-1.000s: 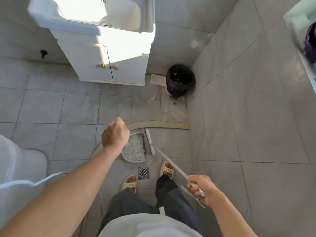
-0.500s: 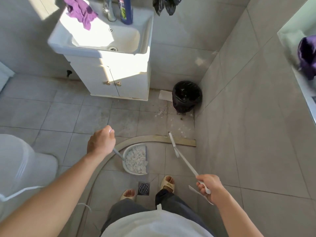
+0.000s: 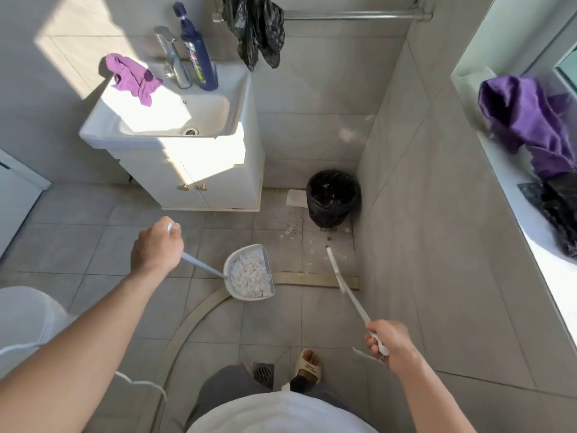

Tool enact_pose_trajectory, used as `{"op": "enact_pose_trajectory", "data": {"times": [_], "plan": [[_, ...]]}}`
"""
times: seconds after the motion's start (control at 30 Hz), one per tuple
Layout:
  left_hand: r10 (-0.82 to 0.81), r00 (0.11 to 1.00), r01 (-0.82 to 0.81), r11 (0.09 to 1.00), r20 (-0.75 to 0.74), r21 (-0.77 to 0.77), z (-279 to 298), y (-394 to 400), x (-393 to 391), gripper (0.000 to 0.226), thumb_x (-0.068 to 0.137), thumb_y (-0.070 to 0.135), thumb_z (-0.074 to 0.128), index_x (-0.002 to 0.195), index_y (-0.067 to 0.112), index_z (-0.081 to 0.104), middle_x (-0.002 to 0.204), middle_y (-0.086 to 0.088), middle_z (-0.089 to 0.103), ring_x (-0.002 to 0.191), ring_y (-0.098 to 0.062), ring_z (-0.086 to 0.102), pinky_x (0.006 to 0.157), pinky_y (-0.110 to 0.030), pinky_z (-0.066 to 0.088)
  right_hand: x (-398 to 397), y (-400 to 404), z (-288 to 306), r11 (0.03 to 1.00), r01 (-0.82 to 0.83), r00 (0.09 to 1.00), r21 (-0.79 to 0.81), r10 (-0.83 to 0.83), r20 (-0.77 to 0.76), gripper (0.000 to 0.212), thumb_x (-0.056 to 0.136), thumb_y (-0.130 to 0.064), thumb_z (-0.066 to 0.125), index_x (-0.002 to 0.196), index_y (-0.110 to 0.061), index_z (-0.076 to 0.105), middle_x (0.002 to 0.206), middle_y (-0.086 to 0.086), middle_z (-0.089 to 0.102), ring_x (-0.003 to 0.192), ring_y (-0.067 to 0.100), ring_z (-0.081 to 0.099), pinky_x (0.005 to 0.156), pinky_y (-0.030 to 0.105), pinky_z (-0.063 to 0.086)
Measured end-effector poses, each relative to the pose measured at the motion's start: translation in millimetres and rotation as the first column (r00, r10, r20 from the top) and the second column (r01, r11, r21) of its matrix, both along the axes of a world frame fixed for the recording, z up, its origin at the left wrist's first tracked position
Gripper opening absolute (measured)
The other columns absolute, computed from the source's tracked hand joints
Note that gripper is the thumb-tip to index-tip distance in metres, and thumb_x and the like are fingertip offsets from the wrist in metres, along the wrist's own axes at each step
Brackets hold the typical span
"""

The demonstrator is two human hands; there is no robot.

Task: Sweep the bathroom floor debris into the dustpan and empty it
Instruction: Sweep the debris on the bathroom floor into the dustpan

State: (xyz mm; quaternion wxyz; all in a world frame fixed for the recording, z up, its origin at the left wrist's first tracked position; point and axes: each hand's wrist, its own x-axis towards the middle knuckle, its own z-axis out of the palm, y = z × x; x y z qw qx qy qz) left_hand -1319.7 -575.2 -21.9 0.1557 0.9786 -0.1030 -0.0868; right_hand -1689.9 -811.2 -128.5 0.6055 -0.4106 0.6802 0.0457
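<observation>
Floor [image 3: 78,245]: grey tile, fills lower and centre frame; curved beige strip [image 3: 199,310] arcs from bottom centre to right wall. Sink cabinet [image 3: 199,179]: white, upper left, w/ purple cloth [image 3: 131,75], tap and blue bottle [image 3: 196,51] on the basin rim. Window ledge, right edge, w/ purple fabric [image 3: 530,120]. Black bags [image 3: 254,29] hang from rail, top centre. Bin [image 3: 332,196]: black-lined, open-topped, in the corner, centre right; flat white paper just left of it. Dustpan [image 3: 249,271]: centre frame, heaped w/ white debris [image 3: 251,275], looks held clear of floor (judgement); long handle runs up-left to left hand [image 3: 156,245], fingers wrapped round handle near its end. Brush [image 3: 343,282]: slim, white, long axis running lower right to upper left, head pointing toward bin; right hand [image 3: 390,342] clenched round its grip, lower right. Loose crumbs [image 3: 293,231] on tiles just in front of bin. One sandalled foot and floor drain, bottom centre. Key relation: bin lies up-right of dustpan, well apart; pan mouth faces right, toward bin side. Left hand carries the load, so emptying likely turns on swinging that arm right and forward over bin rim, then tipping. Right hand nearer bin but holds brush only. Risk: heaped pan could spill if tilted early.
</observation>
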Motion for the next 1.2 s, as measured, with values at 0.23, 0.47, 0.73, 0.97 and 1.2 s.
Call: {"op": "enact_pose_trajectory", "data": {"times": [0.23,0.47,0.73,0.97,1.2], "plan": [[-0.044,0.999,0.044,0.999,0.032,-0.02,4,-32,24,0.025,0.098,0.03,0.036,0.091,0.017,0.056,0.086,-0.016,0.058,0.077,-0.039,0.057,0.064,-0.04,0.05,8,-27,1,0.998,-0.036,0.996,-0.043,0.032,-0.083,0.009,0.087,0.002,0.054,0.084,0.008,0.059,0.061,0.018,0.056,0.042,0.02,0.045,0.035,0.02,0.036],[-0.093,0.996,0.093,0.995,-0.008,-0.022,-14,-57,71,0.027,0.101,0.028,0.035,0.095,0.013,0.056,0.086,-0.015,0.057,0.081,-0.038,0.055,0.068,-0.04,0.049,46,-39,1,0.994,-0.056,0.988,-0.099,0.041,-0.149,0.014,0.087,0.007,0.049,0.076,0.006,0.056,0.06,0.017,0.055,0.039,0.018,0.043,0.035,0.017,0.034],[-0.071,0.992,0.064,0.996,-0.105,-0.065,-41,-69,150,0.027,0.102,0.026,0.036,0.1,0.013,0.059,0.099,-0.019,0.062,0.084,-0.037,0.054,0.069,-0.037,0.044,127,-27,-7,0.95,-0.276,0.916,-0.147,0.214,-0.341,0.02,0.084,0.004,0.047,0.072,-0.009,0.056,0.055,0.015,0.055,0.04,0.02,0.045,0.037,0.02,0.038],[-0.025,0.987,0.01,0.996,-0.159,-0.093,-50,-56,184,0.026,0.101,0.027,0.035,0.095,0.012,0.056,0.092,-0.015,0.061,0.082,-0.037,0.054,0.071,-0.039,0.049,188,-16,-1,0.874,-0.474,0.832,-0.108,0.405,-0.378,0.044,0.083,-0.005,0.055,0.127,-0.009,0.06,0.055,0.009,0.059,0.03,0.014,0.046,0.034,0.021,0.04],[0.191,0.971,-0.207,0.972,-0.141,-0.107,-53,0,185,0.027,0.1,0.025,0.036,0.098,0.012,0.059,0.089,-0.014,0.062,0.078,-0.035,0.053,0.07,-0.038,0.047,243,-9,6,0.641,-0.767,0.619,-0.037,0.723,-0.307,0.051,0.088,-0.018,0.069,0.136,-0.01,0.052,0.093,0.011,0.065,0.042,0.016,0.056,0.037,0.022,0.046]]}}
